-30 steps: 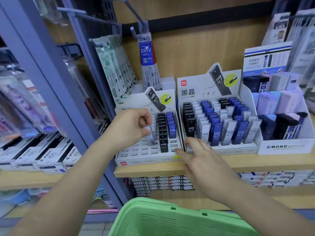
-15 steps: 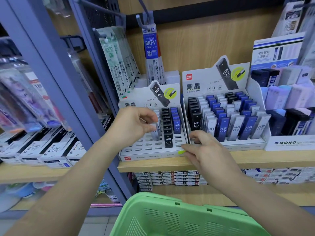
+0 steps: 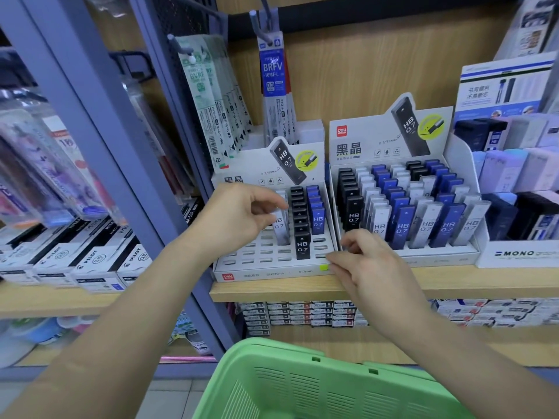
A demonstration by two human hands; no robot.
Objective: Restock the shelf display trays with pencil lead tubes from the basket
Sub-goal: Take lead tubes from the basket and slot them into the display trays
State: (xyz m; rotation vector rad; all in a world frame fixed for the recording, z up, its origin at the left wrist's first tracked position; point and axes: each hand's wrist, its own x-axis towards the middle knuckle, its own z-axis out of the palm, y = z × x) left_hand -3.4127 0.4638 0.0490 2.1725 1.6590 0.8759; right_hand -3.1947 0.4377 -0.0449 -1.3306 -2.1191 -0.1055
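- Pencil lead tubes [image 3: 317, 219] marked HB 0.7 stand in slotted rows in the left display tray [image 3: 266, 275]. It is only part filled: one black row, one blue row and a few clear tubes, with bare slots across its front and left.
- The left hand [image 3: 239, 219] pinches a clear tube [image 3: 281, 234] near its top, upright over the slots, probably to seat it straight.
- The right hand [image 3: 375, 267] holds the tray's front right corner, thumb on the front lip and fingers curled at the side wall, apparently to stop the light card tray sliding on the wooden shelf [image 3: 469, 285].
- The right display tray [image 3: 423, 258], just beside it, looks full.
- The green basket [image 3: 302, 385] sits below the hands; only its outer wall shows, so I cannot tell what stock is left.
- The black row stands close beside the held tube and could be knocked.
- Hanging refill packs [image 3: 272, 74] dangle over the tray's back, and a blue-grey shelf post [image 3: 99, 140] crowds the left arm.
- Pilot boxes [image 3: 93, 261] lie to the left, a Mono box [image 3: 520, 254] to the right.
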